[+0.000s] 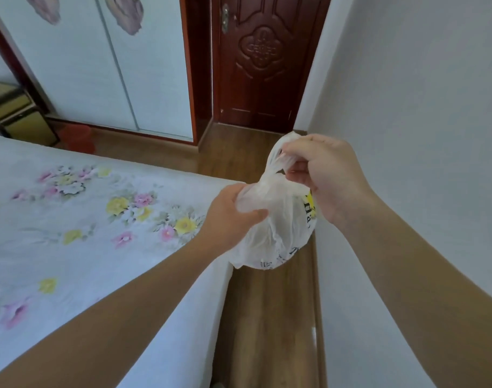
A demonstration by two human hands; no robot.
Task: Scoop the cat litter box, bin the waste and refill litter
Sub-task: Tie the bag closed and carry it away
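Observation:
A white, half-see-through plastic bag (278, 225) with dark print and a yellow patch hangs in the air over the strip of wooden floor between bed and wall. Its bottom bulges round and full. My left hand (230, 217) grips the bag's left side near the top. My right hand (323, 175) pinches the twisted neck and handles of the bag above. No litter box, scoop or litter sack is in view.
A bed (71, 233) with a flowered sheet fills the left. A white wall (407, 135) runs close on the right, leaving a narrow wooden floor lane (267, 317). Ahead stand a shut dark-red door (261, 60), a sliding wardrobe (113, 65) and a red bin (77, 137).

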